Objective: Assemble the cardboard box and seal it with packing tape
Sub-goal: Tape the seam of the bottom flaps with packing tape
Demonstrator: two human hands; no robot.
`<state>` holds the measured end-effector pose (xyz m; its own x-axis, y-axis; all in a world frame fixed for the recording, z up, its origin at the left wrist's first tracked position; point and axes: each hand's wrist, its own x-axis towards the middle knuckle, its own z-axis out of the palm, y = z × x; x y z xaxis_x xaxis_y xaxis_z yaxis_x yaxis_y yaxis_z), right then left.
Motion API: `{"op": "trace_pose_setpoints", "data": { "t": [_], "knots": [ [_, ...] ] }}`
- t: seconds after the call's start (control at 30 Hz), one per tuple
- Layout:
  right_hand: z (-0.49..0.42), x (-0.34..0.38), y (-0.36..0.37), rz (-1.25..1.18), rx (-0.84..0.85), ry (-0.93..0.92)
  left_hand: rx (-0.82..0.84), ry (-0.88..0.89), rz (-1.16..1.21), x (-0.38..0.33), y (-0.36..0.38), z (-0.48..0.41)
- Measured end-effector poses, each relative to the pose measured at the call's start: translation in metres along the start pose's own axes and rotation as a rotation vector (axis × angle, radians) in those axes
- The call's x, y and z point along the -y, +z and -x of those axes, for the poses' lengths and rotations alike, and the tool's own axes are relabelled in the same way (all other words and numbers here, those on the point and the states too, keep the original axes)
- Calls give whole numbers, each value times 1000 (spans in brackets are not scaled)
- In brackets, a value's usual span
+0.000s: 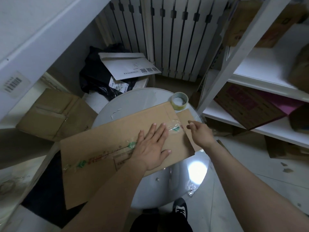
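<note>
L hand (151, 148) presses flat box (103, 144) — R hand (200, 133) near.

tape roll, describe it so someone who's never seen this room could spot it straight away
Find the round white table in the middle of the room, with a flattened cardboard box lying across it. Just past the box's far right corner, at the table's edge, sits the tape roll. It is the only ring there, yellowish and see-through.

A flattened cardboard box (103, 148) is lying across the round table (127, 101), overhanging its left edge. A tape roll (179, 100) is sitting on the table behind the box's far right corner, apparently touching it.
</note>
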<state>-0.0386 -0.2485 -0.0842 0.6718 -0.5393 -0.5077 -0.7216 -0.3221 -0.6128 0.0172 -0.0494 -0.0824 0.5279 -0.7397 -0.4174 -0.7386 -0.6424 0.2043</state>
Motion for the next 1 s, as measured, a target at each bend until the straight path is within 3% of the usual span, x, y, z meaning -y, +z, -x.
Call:
{"op": "trace_pose_setpoints", "data": {
  "t": [0.1,0.37,0.5,0.77,0.83,1.0],
  "knots": [
    [9,-15,-15,-141,-163,34,-69,30,39,-15,-7,-7],
    [33,-78,-47,-223,-279,282,-136,113,86,-65,-12,-26],
    [30,-110,-47,-322,-218,409,-159,187,58,-83,-8,-41],
    [-34,-157,-44,-115,103,366,-265,207,-93,-106,16,-99],
    [-45,-154,-45,-87,121,366,-215,184,-151,-115,12,-116],
    [-79,-156,-41,-32,186,254,129,150,-384,-132,4,-151]
  ]
}}
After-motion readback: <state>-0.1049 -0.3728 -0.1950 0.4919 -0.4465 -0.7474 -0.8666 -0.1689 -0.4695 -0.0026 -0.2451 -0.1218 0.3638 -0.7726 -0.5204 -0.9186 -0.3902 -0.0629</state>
